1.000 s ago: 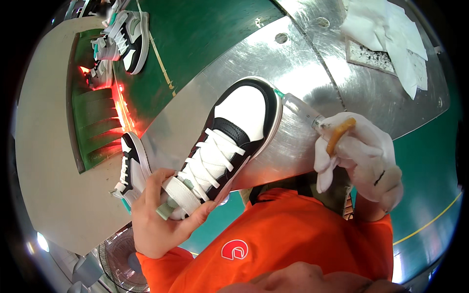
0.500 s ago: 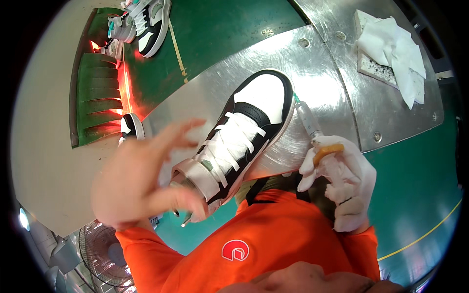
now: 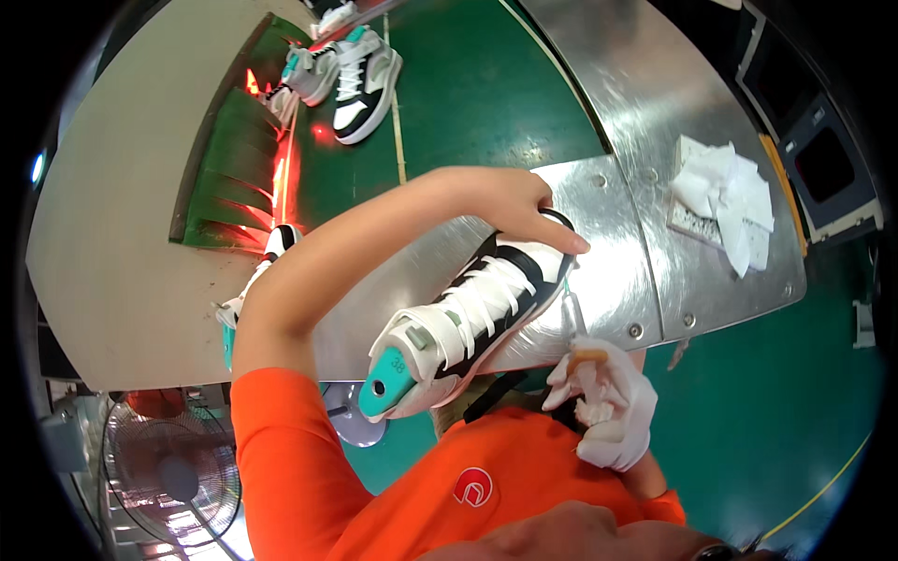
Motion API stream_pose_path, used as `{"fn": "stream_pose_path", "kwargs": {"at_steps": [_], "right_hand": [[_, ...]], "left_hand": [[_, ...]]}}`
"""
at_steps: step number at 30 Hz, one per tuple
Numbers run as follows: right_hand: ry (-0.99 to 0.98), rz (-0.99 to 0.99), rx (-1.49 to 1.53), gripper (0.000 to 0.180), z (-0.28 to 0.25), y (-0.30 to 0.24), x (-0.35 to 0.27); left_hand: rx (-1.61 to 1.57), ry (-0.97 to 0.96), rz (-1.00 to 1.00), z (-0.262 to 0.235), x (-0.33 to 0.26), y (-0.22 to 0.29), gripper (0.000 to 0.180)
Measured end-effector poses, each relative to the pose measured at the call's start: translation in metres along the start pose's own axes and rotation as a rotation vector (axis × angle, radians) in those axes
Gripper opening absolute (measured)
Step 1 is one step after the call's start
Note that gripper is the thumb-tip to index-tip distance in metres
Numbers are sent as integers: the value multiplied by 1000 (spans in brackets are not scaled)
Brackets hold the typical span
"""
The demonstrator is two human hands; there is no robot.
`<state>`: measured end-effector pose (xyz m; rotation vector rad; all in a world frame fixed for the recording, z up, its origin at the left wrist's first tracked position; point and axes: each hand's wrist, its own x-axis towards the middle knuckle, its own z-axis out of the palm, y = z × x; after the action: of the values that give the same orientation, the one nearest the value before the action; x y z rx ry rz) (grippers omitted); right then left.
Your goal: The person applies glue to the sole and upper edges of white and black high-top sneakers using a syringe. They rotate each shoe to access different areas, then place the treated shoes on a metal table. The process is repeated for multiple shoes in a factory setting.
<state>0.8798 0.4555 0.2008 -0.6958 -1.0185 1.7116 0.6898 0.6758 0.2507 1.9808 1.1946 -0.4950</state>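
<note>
A white and black lace-up sneaker (image 3: 486,299) lies on the metal plate, its toe pointing away to the right. A teal shoe last (image 3: 386,381) shows in its collar, at the end nearer me. My bare left hand (image 3: 514,208) reaches over the far end and is closed around the toe, thumb on the right side. In my right hand (image 3: 610,404), which wears a white glove, is a clear syringe (image 3: 573,313) with an amber-coloured finger grip. Its thin tip points at the sole edge near the toe; whether it touches I cannot tell.
More sneakers (image 3: 367,89) stand on the green conveyor (image 3: 468,84) at the back left, beside green strip flaps (image 3: 224,178) lit red. White cloths (image 3: 725,196) lie on a speckled block at the right of the metal plate (image 3: 613,252). A fan (image 3: 178,477) stands at lower left.
My left hand has moved from the collar end to the toe and closed on it. The teal last is now uncovered. The syringe stays in my right hand by the sole edge. The view has shifted.
</note>
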Motion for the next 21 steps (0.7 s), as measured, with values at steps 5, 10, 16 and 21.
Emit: {"fn": "stream_pose_path", "kwargs": {"at_steps": [5,10,16,21], "right_hand": [[-121,193,110,104,1,-6,-10],[-477,-71,115,109,-4,-25,16],[-714,-66,-348,70,22,-89,88],[-493,221,-375,64,54,-89,126]], "left_hand": [[-290,280,29,11,-32,-2,77],[-655,744,260,5,-105,3,57],[-1109,1271,721,44,-132,-57,52],[-1381,1498,496,89,-108,-104,47]]}}
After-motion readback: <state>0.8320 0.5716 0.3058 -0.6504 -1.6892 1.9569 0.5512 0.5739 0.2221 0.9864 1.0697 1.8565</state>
